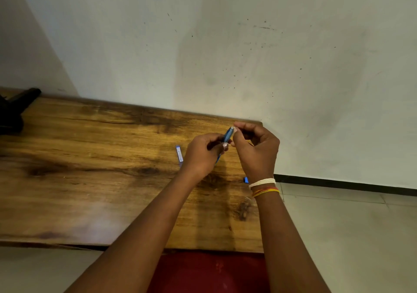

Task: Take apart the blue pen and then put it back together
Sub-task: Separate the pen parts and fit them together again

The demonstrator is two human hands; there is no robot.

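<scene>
pen partly apart: left hand (204, 151) grips blue pen (226, 136) barrel over table (90, 157), right hand (255, 148) pinches its top end. two blue bits lie at 9 (179, 154) & 5 o'clock (246, 180) of hands. reassembly left, i'd say.

1. Both hands are raised above the wooden bench (90, 148), near its far right corner.
2. Left hand (204, 151) grips the blue pen (226, 136) barrel, fingers curled round it; the pen is tilted, upper end up and right.
3. Right hand (257, 148) pinches the pen's upper end with its fingertips.
4. Blue pen part with a label (179, 154) lies on the bench just left of the left hand.
5. Small blue piece (246, 180) sits on the bench by the right wrist, which wears thread bands (264, 186).
6. Dark object (13, 110) at the bench's far left; can't identify it.
</scene>
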